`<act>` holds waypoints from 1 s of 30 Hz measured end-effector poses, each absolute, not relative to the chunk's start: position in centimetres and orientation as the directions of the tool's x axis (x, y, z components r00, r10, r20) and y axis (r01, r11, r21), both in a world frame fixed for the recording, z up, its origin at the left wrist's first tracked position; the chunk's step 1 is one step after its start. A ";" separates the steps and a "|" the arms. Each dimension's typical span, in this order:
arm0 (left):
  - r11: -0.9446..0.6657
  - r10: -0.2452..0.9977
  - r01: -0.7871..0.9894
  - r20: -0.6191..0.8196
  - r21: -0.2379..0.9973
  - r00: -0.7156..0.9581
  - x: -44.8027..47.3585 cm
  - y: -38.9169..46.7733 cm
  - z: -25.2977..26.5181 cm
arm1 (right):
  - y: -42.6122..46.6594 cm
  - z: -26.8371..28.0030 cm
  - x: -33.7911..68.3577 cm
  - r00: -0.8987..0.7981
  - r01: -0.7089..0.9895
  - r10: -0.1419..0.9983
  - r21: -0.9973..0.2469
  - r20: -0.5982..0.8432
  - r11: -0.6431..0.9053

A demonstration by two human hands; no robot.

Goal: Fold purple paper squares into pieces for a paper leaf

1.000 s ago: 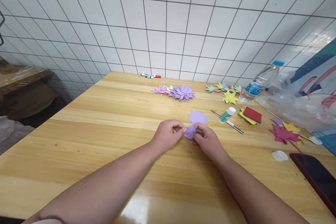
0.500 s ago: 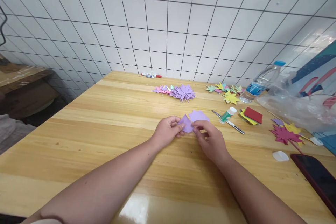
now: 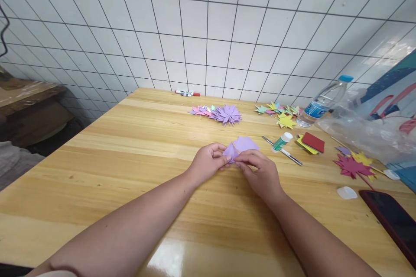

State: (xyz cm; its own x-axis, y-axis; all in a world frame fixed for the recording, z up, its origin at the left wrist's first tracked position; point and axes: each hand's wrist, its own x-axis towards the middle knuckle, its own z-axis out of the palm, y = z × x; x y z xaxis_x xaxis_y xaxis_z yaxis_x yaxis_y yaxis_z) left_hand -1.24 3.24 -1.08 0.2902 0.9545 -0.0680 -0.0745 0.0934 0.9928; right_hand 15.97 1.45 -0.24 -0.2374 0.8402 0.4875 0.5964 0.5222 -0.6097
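Between my hands is a small folded piece of purple paper (image 3: 231, 151). My left hand (image 3: 209, 159) pinches its left side between thumb and fingers. My right hand (image 3: 260, 170) is closed at the paper's right edge, thumb and index finger pressed together on it. Just behind lies another purple paper piece (image 3: 247, 143) flat on the table, partly covered by the held paper and my right fingers. A glue stick (image 3: 282, 142) with a white cap leans across a pen (image 3: 291, 157) to the right.
Purple paper leaves (image 3: 227, 114) and yellow ones (image 3: 285, 120) lie toward the wall. On the right are a water bottle (image 3: 320, 104), a stack of coloured paper (image 3: 312, 142), a dark red paper leaf (image 3: 352, 167), a clear plastic cap (image 3: 347, 192) and a phone (image 3: 390, 214). Markers (image 3: 187, 93) rest by the tiles.
My right fingers have moved slightly left and closed in on the held purple paper, whose right side has folded toward my left hand. Everything else lies where it was.
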 end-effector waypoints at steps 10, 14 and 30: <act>-0.068 0.939 -0.032 0.075 0.997 0.336 -0.8 2.9 -1.5 | 1.2 -0.3 15.8 -0.068 0.566 0.922 -0.746 0.381 0.350; -0.033 0.950 -0.050 0.047 0.998 0.310 -0.9 3.1 -1.5 | 1.4 -0.2 15.6 -0.019 0.389 0.972 -0.894 0.234 0.223; 0.045 0.940 -0.063 -0.020 0.997 0.341 -1.0 3.2 -1.5 | 1.6 -0.6 15.7 -0.058 0.467 0.951 -0.833 0.305 0.295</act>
State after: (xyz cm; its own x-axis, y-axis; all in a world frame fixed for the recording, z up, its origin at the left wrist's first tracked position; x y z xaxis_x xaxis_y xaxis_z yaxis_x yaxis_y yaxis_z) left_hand -0.99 3.21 -1.53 0.3410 0.9398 -0.0205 -0.0630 0.0446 0.9970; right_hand 15.74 1.59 -0.65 -0.0575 0.9507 0.3047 0.4673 0.2953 -0.8333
